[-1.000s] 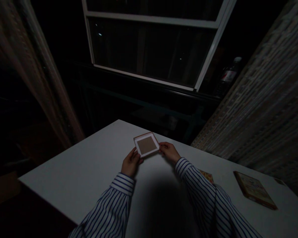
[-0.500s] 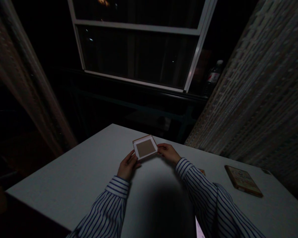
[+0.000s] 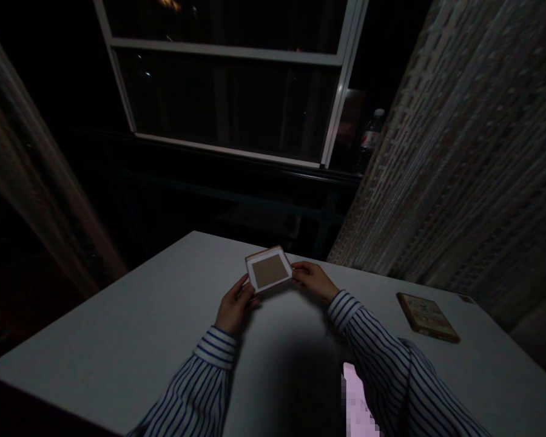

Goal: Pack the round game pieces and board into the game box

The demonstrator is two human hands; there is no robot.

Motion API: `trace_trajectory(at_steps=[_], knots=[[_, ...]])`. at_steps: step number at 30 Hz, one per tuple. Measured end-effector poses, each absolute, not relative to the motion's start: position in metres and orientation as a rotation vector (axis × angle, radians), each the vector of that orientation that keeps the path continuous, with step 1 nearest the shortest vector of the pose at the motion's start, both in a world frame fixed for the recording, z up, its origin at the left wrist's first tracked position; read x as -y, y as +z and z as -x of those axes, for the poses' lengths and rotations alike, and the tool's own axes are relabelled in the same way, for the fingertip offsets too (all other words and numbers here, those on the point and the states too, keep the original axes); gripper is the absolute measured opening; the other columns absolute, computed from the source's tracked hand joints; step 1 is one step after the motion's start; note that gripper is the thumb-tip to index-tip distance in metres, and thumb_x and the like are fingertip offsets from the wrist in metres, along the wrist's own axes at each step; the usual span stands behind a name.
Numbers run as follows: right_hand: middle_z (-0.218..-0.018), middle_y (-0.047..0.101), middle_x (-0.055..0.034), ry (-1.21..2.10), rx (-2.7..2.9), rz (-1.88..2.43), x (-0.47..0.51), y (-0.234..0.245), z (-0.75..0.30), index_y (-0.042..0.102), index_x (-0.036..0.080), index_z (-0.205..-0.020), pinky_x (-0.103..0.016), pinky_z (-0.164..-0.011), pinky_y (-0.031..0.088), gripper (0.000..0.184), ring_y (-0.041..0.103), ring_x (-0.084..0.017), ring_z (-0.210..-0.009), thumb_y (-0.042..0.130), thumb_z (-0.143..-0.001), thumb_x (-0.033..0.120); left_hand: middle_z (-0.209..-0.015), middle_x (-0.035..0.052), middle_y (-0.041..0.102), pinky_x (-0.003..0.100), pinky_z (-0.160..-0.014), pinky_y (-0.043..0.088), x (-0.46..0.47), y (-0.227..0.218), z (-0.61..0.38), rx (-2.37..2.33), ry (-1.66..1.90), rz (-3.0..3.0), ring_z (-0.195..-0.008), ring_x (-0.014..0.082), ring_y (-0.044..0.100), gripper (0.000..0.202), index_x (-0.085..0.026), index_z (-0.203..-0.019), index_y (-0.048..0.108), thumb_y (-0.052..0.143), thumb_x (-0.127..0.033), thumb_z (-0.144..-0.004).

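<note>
A small square frame (image 3: pixel 269 271) with a white border and a brown middle lies near the far side of the white table (image 3: pixel 131 321). My left hand (image 3: pixel 233 306) grips its near left corner with curled fingers. My right hand (image 3: pixel 312 280) pinches its right edge. Both arms wear blue and white striped sleeves. The room is dark.
A flat brown-edged board (image 3: pixel 428 317) with a printed picture lies on the table at the right. A dark window (image 3: pixel 227 79) stands beyond the table, with a bottle (image 3: pixel 368 142) on its sill. A curtain (image 3: pixel 31 176) hangs at the left and a patterned wall (image 3: pixel 473 152) at the right.
The view has swung to the right, so the window and the board sit further left in the picture. Both hands keep their hold on the frame in the same place.
</note>
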State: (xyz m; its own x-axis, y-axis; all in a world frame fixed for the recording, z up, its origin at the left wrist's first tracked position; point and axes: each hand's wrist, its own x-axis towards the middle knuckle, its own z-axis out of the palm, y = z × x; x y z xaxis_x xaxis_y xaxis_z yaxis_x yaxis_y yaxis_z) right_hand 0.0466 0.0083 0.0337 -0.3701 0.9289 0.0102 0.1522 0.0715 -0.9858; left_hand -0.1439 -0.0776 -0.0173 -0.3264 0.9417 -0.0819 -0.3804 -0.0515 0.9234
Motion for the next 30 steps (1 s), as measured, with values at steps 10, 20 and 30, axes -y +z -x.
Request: trace_trajectory(at_steps=[10,20,30], knots=[[-0.075,0.065,-0.0010,1.303,1.585,1.065,0.003,0.032,-0.080,0.059,0.013,-0.098,-0.024,-0.065,0.048,0.028,0.061,-0.012,-0.068,0.056,-0.071,0.019,-0.107,0.0097,0.065,0.027,-0.068,0.055,0.073,-0.017,0.115,-1.178,1.583,-0.769,-0.078,0.0141,0.065,0.055,-0.016,-0.125,0.050,0.064,-0.026,-0.074],[-0.083,0.067,-0.0038,1.244,1.514,1.008,0.012,0.020,-0.118,0.060,0.015,-0.097,-0.029,-0.075,0.049,0.029,0.063,-0.015,-0.076,0.059,-0.069,0.023,-0.109,0.0095,0.065,0.029,-0.070,0.054,0.071,-0.015,0.084,-1.177,1.537,-0.878,-0.080,0.0155,0.064,0.059,-0.016,-0.125,0.051,0.066,-0.035,-0.071],[-0.093,0.067,-0.0056,1.234,1.428,1.022,0.029,0.013,-0.146,0.060,0.016,-0.099,-0.032,-0.080,0.049,0.031,0.063,-0.017,-0.083,0.060,-0.070,0.028,-0.105,0.0077,0.065,0.025,-0.069,0.053,0.068,-0.015,0.057,-1.175,1.473,-0.896,-0.084,0.0149,0.062,0.058,-0.015,-0.125,0.051,0.065,-0.035,-0.071]])
